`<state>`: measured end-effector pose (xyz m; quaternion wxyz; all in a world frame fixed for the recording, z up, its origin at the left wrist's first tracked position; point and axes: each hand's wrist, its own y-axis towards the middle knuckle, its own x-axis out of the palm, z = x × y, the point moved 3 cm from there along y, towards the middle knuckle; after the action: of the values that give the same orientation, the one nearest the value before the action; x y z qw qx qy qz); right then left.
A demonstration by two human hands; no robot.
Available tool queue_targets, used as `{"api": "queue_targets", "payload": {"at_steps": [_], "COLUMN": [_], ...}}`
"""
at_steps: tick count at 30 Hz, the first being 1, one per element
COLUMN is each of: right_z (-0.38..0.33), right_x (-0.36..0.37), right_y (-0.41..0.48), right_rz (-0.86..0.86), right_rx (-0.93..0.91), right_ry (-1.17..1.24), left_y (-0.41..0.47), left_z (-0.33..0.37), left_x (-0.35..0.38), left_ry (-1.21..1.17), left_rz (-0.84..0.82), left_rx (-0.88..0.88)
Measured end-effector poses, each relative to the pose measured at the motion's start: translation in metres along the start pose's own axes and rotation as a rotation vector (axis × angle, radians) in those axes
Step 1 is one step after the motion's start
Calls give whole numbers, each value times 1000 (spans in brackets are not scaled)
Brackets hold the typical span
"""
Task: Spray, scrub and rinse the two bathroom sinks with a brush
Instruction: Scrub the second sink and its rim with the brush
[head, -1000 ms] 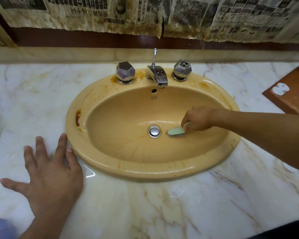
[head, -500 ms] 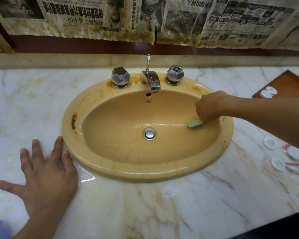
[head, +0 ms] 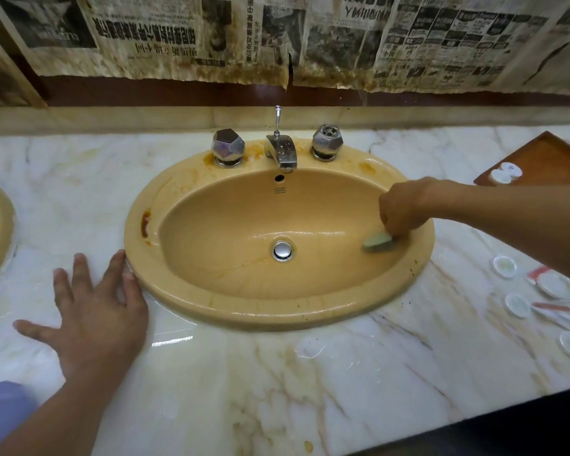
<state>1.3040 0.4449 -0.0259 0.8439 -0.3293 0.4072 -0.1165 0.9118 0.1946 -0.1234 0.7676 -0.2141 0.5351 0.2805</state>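
Note:
A yellow-tan oval sink (head: 185, 301) with brown stains on its rim is set in a marble counter. My right hand (head: 403, 209) grips a pale green brush (head: 377, 241), whose head presses against the basin's right inner wall. My left hand (head: 93, 311) lies flat on the counter with fingers spread, fingertips touching the sink's left rim. A chrome drain plug (head: 282, 250) sits at the basin's bottom. The rim of a second sink (head: 9, 222) shows at the far left edge.
A chrome tap (head: 282, 151) with two faceted knobs stands at the sink's back. A wooden tray (head: 540, 159) holding white caps is at the right. Several small white lids (head: 504, 266) and red-handled items lie on the wet marble counter (head: 277, 373). Stained newspaper covers the wall.
My right hand moved the brush from beside the drain to the basin's right wall. The view shifted slightly, showing more of the counter at right. My left hand stayed put.

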Motion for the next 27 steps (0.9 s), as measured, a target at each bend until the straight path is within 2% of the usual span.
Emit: {"api": "queue_targets", "payload": {"at_steps": [2, 3, 5, 6, 8, 10, 12, 14, 17, 20, 24, 27], "right_z": [-14, -18, -21, -21, -24, -40, -61, -85, -119, -141, -138, -116], "right_x": [9, 10, 8, 6, 14, 26, 28, 20, 0, -14, -22, -15], "right_y": [-3, -8, -22, -32, -47, -66, -84, -102, -126, -133, -135, -131], "right_rz": [-138, -143, 16, 120, 222, 164, 159, 239, 335, 363, 377, 408], "right_rx": [-74, -104, -169, -186, -177, -185, -267, -365, -494, -569, -578, -552], "right_ry": [128, 171, 261, 381, 797, 1181, 1353, 1411, 1489, 1586, 1590, 1448], "left_y": [0, 0, -1, -3, -9, -19, -33, -51, -59, -56, -45, -39], "left_z": [-2, -3, -7, -9, -10, 2, 28, 70, 131, 171, 194, 204], "left_x": [-1, -3, -6, -9, -20, -40, -58, -68, -68, -68, -66, -60], "left_ry": [-13, -27, -51, -56, -103, -254, -402, -508, -768, -911, -959, -986], "left_rz": [-12, -19, -50, -70, -128, -125, -31, -37, -291, -543, -581, -544], "left_rx": [8, 14, 25, 34, 34, -34, -106, -122, -225, -307, -350, -404]}}
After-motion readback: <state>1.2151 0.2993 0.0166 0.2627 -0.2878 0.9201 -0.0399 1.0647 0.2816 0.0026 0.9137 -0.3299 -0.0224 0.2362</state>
